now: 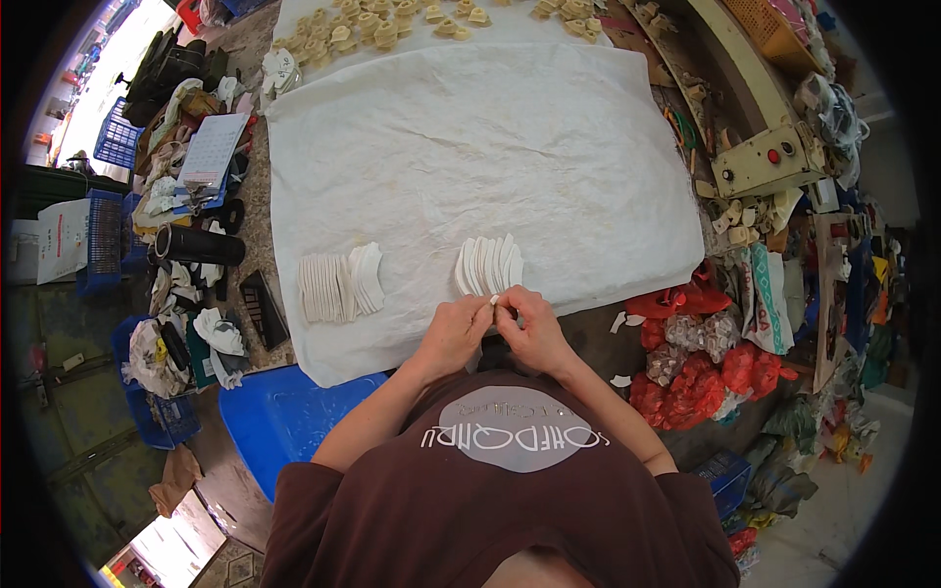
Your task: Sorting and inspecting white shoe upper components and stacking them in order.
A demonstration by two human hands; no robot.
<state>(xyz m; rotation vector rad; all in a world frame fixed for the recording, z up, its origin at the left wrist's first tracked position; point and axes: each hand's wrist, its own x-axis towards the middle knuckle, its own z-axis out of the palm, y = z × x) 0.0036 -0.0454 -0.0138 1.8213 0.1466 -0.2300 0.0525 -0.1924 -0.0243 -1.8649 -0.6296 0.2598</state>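
My left hand [458, 331] and my right hand [534, 329] meet at the near edge of the white cloth [461, 147]. Both are closed, their fingertips pinching a small white piece [494, 299] that is mostly hidden by the fingers. Just beyond them lies an overlapping row of thin, flat, curved white pieces [488, 265]. Farther left on the cloth is a longer row of similar white pieces [328, 287], with wider ones at its right end. Their material is hard to make out.
Many cream-coloured shaped pieces [387, 27] cover the far end of the table. On the left are a clipboard [211, 152], a black cylinder [200, 245] and a blue stool or bin [294, 416]. To the right stand a control box [769, 162] and red plastic bags [691, 377].
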